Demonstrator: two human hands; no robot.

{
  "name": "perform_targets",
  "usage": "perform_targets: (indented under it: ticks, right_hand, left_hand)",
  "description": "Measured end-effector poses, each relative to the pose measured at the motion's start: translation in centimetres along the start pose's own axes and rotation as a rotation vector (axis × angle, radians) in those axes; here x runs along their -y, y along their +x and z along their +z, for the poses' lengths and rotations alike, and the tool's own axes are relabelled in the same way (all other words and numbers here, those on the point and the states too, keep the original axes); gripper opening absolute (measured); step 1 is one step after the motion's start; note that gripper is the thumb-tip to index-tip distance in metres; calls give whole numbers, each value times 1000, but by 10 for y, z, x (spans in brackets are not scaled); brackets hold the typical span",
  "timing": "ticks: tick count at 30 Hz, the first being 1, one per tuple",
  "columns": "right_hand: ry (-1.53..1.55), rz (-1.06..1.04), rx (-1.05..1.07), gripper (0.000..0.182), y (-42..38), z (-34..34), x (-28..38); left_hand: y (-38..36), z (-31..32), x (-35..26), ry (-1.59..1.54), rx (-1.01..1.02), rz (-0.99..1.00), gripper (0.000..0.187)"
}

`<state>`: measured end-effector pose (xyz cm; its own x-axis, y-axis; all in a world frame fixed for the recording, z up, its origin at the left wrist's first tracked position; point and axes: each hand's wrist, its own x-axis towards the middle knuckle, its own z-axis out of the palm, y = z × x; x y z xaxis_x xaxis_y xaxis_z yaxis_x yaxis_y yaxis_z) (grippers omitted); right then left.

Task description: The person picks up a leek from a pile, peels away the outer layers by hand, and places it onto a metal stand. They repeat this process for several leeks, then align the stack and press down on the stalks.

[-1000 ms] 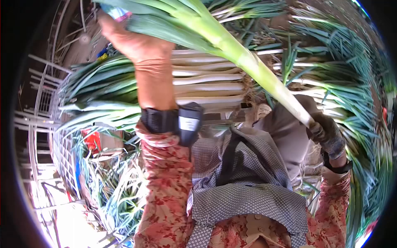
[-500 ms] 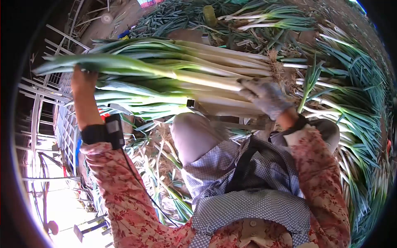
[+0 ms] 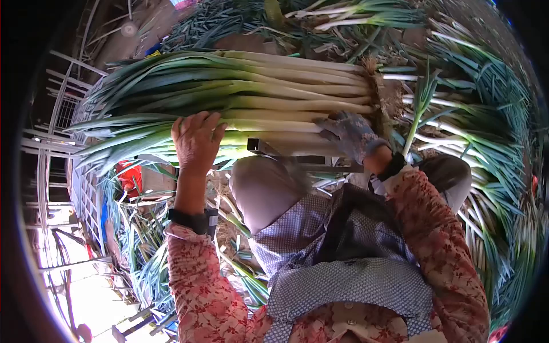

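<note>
A wide row of leeks (image 3: 297,88) lies side by side across a low metal frame (image 3: 260,147), green leaves to the left and white stalks to the right. My left hand (image 3: 197,140), bare, rests with its fingers apart on the leaves at the near side of the row. On the white stalks near the root ends lies my right hand (image 3: 349,134), in a grey glove, its fingers stretched out over the nearest leeks. Both palms are hidden. The roots (image 3: 374,94) line up at the right end of the row.
More leeks (image 3: 480,143) are heaped along the right, with another bunch (image 3: 360,14) at the back. A white metal rack (image 3: 86,166) stands at the left. Something red (image 3: 130,177) lies below the leaf ends. Loose leaves and stalks (image 3: 148,246) cover ground beside my knee.
My left hand has let go of the raised leek and come right and nearer to me. That leek now lies among the others. My right hand has shifted slightly left.
</note>
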<state>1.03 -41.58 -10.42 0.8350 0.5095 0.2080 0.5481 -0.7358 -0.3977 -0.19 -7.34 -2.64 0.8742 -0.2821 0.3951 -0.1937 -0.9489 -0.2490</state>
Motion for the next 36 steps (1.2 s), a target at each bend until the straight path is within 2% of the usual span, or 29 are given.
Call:
perform_targets:
  ticks: [8,11,12,15,20,24,27,30,33,36]
  right_hand:
    - [71,246,284,32,-19,-54,-32]
    - [199,329,228,33,-34,-60,-40]
    - [255,301,150,31,-36,-56,-38]
    - [171,237,94,30,-33,-42,-28]
    - [146,230,181,29,-26,-41,-37]
    - [296,213,262,26,-27,-52,-45]
    - [28,233,229,23,-27,-46,-34]
    - [-92,130,24,19,-35,-32,-28]
    - [-206,16,1,17,-32,-25,-29]
    - [-226,52,71,15,-27,-30,-26]
  left_hand:
    - [-5,10,-1,4,-28,2,35]
    - [-3,12,1,7,-6,5,34]
    - [-2,11,0,1,0,1,34]
    - [2,5,1,1,17,27,34]
    - [21,-7,7,-43,-1,191,31]
    - [42,-24,11,-146,160,285,34]
    - [57,-22,13,-99,384,268,37]
    - [51,-15,16,-155,281,291,36]
    - [48,-15,13,-163,213,287,34]
    - [48,-14,7,-169,218,242,30]
